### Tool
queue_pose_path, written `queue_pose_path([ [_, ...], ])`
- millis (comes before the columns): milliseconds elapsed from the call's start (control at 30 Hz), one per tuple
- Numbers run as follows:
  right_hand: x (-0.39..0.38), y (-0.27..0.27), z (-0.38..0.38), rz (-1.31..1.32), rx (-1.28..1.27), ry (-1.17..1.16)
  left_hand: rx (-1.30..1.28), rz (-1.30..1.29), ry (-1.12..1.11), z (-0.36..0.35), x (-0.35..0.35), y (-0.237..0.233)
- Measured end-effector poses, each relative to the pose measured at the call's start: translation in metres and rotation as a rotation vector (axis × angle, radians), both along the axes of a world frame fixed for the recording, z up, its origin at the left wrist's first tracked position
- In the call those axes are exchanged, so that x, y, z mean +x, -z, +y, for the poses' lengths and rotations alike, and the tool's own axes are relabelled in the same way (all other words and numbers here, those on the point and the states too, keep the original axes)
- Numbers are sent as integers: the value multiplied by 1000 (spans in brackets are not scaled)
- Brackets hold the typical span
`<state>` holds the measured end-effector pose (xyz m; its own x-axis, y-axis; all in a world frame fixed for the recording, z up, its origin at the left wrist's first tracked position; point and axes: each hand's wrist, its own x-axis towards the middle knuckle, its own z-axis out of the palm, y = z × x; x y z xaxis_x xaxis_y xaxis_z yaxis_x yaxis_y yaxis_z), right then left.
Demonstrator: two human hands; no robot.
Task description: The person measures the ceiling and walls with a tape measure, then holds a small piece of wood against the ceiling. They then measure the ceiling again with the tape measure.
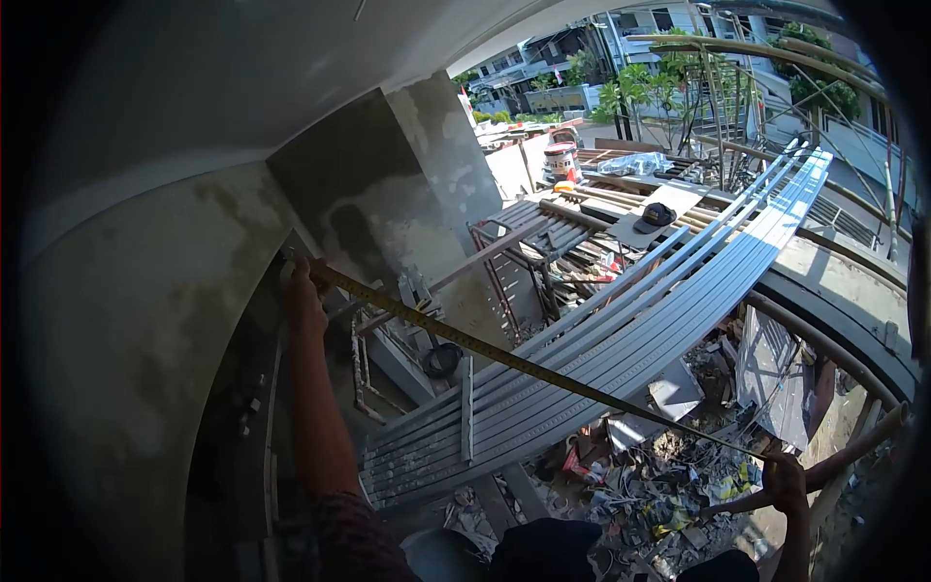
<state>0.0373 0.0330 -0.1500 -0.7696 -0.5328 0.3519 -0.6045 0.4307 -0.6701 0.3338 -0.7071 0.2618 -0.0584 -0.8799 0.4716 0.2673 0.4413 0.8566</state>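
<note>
A yellow tape measure [514,361] is pulled out in a long slanting line across my view. My left hand [305,289], raised at the left near the wall, is closed on one end of it. At the lower right, my right hand [784,482] grips the other end, its fingers curled round. Whether the tape's case is in either hand I cannot make out. Beneath the tape lies a bundle of long grey metal channels [621,339], running from lower left to upper right.
Rubble and scraps [669,504] cover the ground below. A black cap [656,216] lies on a board beyond the channels. A paint bucket [561,163] stands farther back. Bamboo poles [776,50] cross the upper right, and a plastered wall [145,320] borders the left.
</note>
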Motion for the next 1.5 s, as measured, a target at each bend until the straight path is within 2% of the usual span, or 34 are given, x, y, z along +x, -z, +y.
queue_pose_path([
  [67, -4, -5, -18, 69, 140, 8, 40, -4, 47, 3, 12, 14],
  [133, -12, -2, -32, -50, 152, -16, 88, -13, 109, 5, 18, 25],
  [233, -6, -27, -52, 2, 39, -93, 157, -115, 425, 6, 17, 63],
  [333, -1, -52, -72, 59, 63, -175, 169, -36, 455, 39, 3, 74],
  [400, 8, -54, -75, 55, 94, -96, 185, -29, 414, 30, 1, 68],
  [433, 15, -65, -76, -89, 89, -101, 163, -42, 335, 19, 2, 63],
  [533, 26, -67, -67, -65, 145, -59, 185, 15, 129, -14, 13, 42],
  [600, 19, -41, -34, -92, 260, 40, 164, 33, -8, -46, 29, 16],
  [667, 20, -43, -1, -205, 367, 86, 142, 68, -108, -87, 54, -7],
  [767, 7, 9, 72, -93, 355, 179, 133, 107, -195, -114, 86, -30],
  [900, -8, 36, 118, -116, 308, 220, 141, 72, -202, -128, 94, -39],
  [967, -13, 50, 124, -126, 249, 260, 200, 168, -153, -109, 88, -39],
  [1000, -15, 57, 115, -137, 191, 293, 213, 219, -138, -97, 90, -45],
  [1033, -18, 56, 110, -389, 150, 329, 203, 193, -126, -87, 92, -47],
  [1067, -18, 66, 103, -418, -37, 256, 187, 169, -119, -79, 96, -49],
  [1100, -23, 78, 100, -485, -59, 215, 172, 160, -90, -79, 105, -51],
  [1133, -10, 42, 63, -507, -81, 169, 160, 150, -57, -80, 112, -54],
  [1200, -14, 54, 42, -330, -51, 100, 135, 134, -53, -71, 117, -59],
  [1267, -21, 71, 14, -628, -361, -1, 84, 131, -12, -66, 123, -64],
  [1300, -20, 47, -10, -567, -237, -16, 66, 113, 32, -64, 124, -68],
  [1333, -14, 24, -36, -610, -302, -77, 53, 117, 19, -61, 123, -73],
  [1400, -12, -3, -72, -478, -233, -53, 20, 91, 54, -59, 120, -85],
  [1500, -16, -27, -124, -545, -316, -123, 16, 115, 41, -70, 119, -112],
])
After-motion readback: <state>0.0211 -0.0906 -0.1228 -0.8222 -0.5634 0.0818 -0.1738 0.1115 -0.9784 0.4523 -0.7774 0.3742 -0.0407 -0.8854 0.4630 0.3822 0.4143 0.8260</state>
